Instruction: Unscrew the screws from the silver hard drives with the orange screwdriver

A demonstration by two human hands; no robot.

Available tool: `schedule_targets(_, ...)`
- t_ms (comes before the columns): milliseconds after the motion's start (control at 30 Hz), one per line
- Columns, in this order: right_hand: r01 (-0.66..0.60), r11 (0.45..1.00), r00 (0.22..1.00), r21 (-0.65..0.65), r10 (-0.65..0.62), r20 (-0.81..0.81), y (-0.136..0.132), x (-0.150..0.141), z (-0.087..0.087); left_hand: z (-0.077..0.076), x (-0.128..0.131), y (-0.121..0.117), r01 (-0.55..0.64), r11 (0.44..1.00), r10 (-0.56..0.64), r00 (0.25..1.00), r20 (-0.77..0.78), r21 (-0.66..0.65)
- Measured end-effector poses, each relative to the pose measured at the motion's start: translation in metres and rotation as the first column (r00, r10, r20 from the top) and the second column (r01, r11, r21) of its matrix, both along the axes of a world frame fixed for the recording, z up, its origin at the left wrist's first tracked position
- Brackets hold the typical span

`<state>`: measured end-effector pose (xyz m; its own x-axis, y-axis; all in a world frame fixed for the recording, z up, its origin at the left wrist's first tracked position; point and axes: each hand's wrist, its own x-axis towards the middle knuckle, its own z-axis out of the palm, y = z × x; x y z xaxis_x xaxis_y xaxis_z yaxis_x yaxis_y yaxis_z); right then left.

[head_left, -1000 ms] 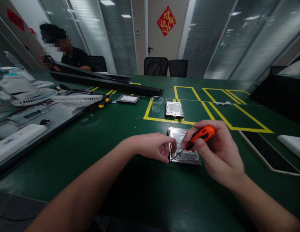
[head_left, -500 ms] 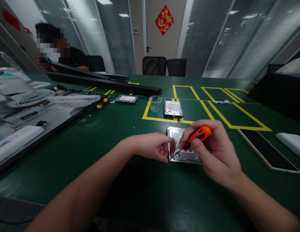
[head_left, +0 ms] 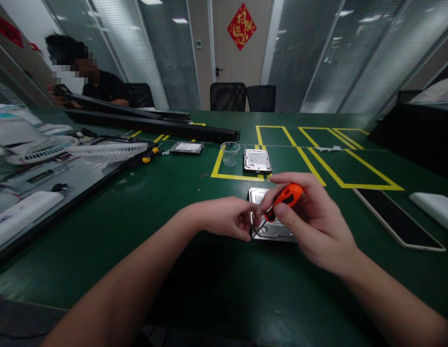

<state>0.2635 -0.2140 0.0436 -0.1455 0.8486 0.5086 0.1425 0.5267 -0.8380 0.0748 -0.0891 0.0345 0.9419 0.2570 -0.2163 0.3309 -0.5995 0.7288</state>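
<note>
A silver hard drive (head_left: 278, 230) lies flat on the green table (head_left: 137, 217) in front of me. My left hand (head_left: 227, 219) is closed on its left edge and steadies it. My right hand (head_left: 310, 221) grips an orange-handled screwdriver (head_left: 283, 200), tilted down to the left, its dark tip touching the drive's near-left corner. A second hard drive (head_left: 257, 161) sits farther back inside a yellow-taped square, beside a clear plastic cup (head_left: 230, 153).
A third drive (head_left: 187, 147) and a yellow-handled screwdriver (head_left: 150, 155) lie at the back left near a long black bar (head_left: 155, 126). White fan parts (head_left: 39, 144) fill the left side. A black tablet (head_left: 397, 219) lies right. Another person (head_left: 97, 84) sits far left.
The view has drifted slightly. My right hand has shifted a little left and the screwdriver handle has turned between its fingers. My left hand stays on the drive.
</note>
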Motion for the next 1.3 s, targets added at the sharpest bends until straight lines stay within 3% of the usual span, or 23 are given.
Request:
schedule_targets(300,-0.197,0.975,0.961,-0.102,0.171,-0.219,0.014,-0.022,0.011,-0.009,-0.003,0.002,-0.021,0.999,0.019,0.997,0.069,0.031)
schedule_targets(467,-0.338,0.932,0.869,-0.13,0.256,-0.424,0.017,-0.03,0.009,-0.01,-0.005,0.002,-0.026,0.999,0.024,0.997,0.071,0.021)
schedule_targets(733,-0.236,0.971,0.882,-0.031,0.2,-0.426,0.012,-0.025,0.007,-0.012,-0.004,0.006,0.008,0.999,-0.003,0.993,0.118,-0.042)
schedule_targets(900,-0.217,0.975,0.899,-0.044,0.182,-0.398,0.014,-0.028,0.007,-0.011,-0.005,0.008,0.059,0.995,-0.046,0.988,0.149,-0.082)
schedule_targets(1133,-0.265,0.962,0.851,-0.06,0.204,-0.484,0.011,-0.026,0.008,-0.009,-0.003,0.005,-0.003,0.998,0.007,0.998,0.06,-0.065)
schedule_targets(1300,-0.216,0.975,0.886,-0.048,0.175,-0.429,0.011,-0.023,0.007,-0.009,-0.004,0.007,-0.023,0.999,0.025,0.997,0.079,-0.03)
